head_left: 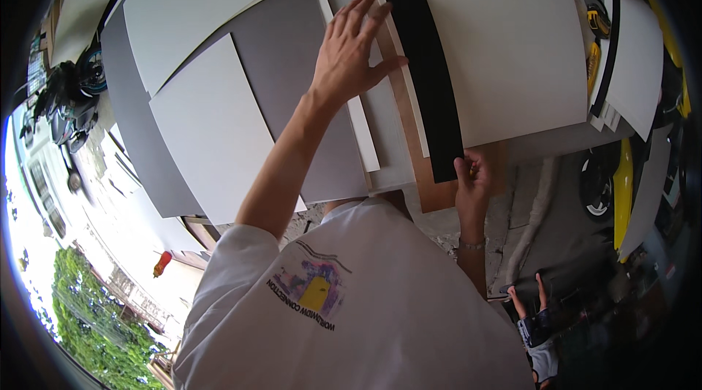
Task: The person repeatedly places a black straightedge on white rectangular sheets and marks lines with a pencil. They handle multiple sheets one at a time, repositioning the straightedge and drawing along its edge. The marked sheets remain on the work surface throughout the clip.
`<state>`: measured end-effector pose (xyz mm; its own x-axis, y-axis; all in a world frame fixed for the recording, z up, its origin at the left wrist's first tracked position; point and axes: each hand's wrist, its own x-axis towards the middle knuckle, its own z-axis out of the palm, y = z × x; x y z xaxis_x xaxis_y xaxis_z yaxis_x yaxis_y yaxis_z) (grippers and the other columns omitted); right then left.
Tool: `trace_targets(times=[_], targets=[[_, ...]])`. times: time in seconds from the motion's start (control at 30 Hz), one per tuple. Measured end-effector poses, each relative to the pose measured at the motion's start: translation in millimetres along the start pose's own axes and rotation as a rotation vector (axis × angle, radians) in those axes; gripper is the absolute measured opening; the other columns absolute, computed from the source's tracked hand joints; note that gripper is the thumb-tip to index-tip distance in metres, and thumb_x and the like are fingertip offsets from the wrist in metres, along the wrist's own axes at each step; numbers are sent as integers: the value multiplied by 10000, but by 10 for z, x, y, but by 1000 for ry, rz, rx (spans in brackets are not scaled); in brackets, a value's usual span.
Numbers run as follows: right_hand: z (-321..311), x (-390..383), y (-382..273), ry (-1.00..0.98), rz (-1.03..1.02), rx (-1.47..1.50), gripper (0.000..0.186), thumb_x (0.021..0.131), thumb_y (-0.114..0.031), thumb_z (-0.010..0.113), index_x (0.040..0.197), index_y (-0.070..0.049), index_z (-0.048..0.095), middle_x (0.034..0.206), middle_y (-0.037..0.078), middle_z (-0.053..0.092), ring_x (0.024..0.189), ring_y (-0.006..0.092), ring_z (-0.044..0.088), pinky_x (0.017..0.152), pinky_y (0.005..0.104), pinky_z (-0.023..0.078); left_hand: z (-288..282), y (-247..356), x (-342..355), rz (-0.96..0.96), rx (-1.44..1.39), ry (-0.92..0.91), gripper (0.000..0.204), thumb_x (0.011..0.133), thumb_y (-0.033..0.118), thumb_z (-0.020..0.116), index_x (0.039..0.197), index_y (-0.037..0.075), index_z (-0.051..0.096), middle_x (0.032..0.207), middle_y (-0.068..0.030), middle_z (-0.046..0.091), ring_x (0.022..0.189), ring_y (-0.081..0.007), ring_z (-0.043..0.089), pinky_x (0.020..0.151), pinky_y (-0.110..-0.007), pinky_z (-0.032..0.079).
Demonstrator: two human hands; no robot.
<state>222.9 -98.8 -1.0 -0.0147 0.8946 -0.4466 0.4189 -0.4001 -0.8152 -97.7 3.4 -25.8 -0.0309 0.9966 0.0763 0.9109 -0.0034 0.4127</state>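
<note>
In the head view, a long black strip (433,75) lies over a white sheet (508,50) at upper right of centre. The left hand (349,53), at upper centre, spreads its fingers at the strip's left edge, gripping nothing; the right hand (474,174), right of centre, has curled fingers pinching its lower corner.
</note>
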Motion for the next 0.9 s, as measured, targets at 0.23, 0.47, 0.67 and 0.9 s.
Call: trace_targets(times=[0.23, 0.47, 0.67, 0.9], targets=[[-25, -69, 77, -2, -13, -129, 255, 1024, -239, 733, 1152, -23, 688, 905, 4, 611, 802, 94, 522, 716, 266, 467, 229, -233, 119, 155, -25, -51, 1255, 719, 863, 709, 1650, 121, 312, 1730, -136, 238, 1611, -299, 187, 1338, -483, 161], [18, -87, 85, 0, -21, -160, 290, 1023, -264, 732, 1168, -17, 680, 914, 11, 625, 818, 104, 545, 723, 272, 476, 252, -218, 105, 153, -21, -36, 1307, 710, 924, 644, 1654, 93, 287, 1726, -144, 246, 1608, -300, 196, 1340, -470, 160], [33, -89, 54, -1, 9, -197, 314, 1021, -289, 733, 1166, -16, 678, 928, 23, 645, 815, 110, 547, 729, 278, 481, 258, -223, 105, 152, -36, -31, 1294, 715, 901, 670, 1653, 95, 291, 1726, -143, 247, 1608, -297, 201, 1338, -470, 167], [45, -97, 93, 11, -38, -205, 296, 1029, -272, 721, 1177, -20, 676, 948, 32, 651, 818, 124, 560, 748, 286, 487, 233, -209, 119, 141, -39, -44, 1276, 718, 867, 710, 1652, 101, 297, 1723, -143, 256, 1604, -297, 215, 1339, -462, 176]])
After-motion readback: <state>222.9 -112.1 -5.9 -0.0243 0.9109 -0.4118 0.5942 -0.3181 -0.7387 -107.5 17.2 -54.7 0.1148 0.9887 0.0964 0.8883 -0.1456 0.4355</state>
